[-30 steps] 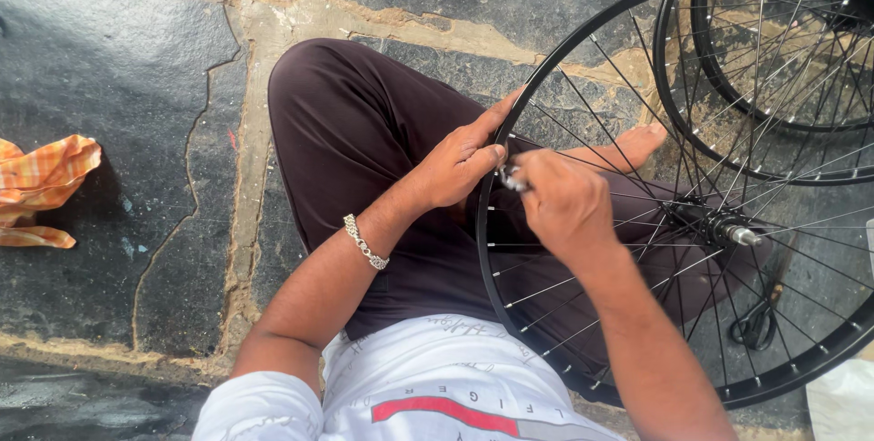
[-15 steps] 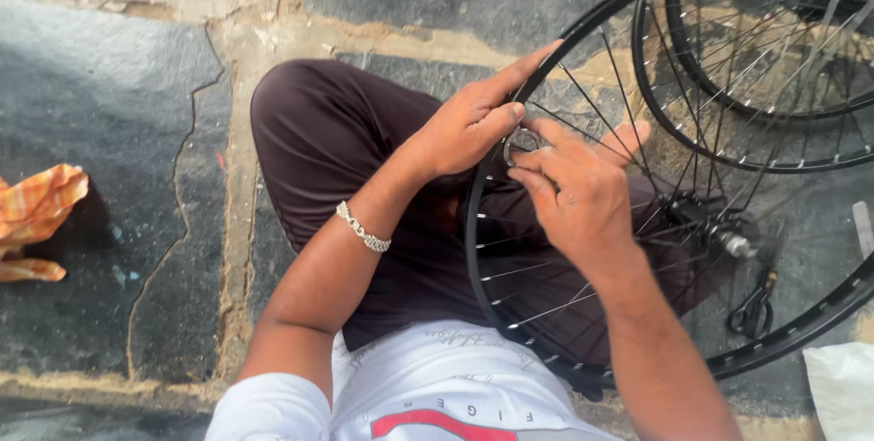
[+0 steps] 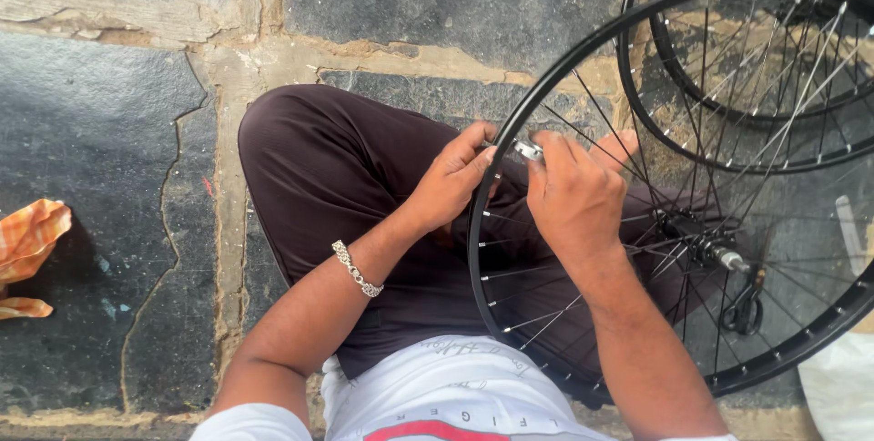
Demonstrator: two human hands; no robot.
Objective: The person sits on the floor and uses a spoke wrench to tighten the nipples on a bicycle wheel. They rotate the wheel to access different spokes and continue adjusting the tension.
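Rim point(image 3: 492, 177) across lap, left hand point(image 3: 452, 179) pinching it at ten o'clock, right hand point(image 3: 572, 193) gripping small metal tool point(image 3: 527, 148) there; tool could slip off if turned crooked.

Light: bright, even daylight fell across the stone floor point(image 3: 137, 177).
Shadows: a soft dark shadow lay beside the orange cloth point(image 3: 32, 241); thin spoke shadows crossed the floor under the wheel point(image 3: 510, 131).
Glare: small glints showed on the bracelet point(image 3: 357, 270) and the hub point(image 3: 719, 254).
Focus: the centre was sharp.
Blur: slight softness sat at the frame's lower edge.
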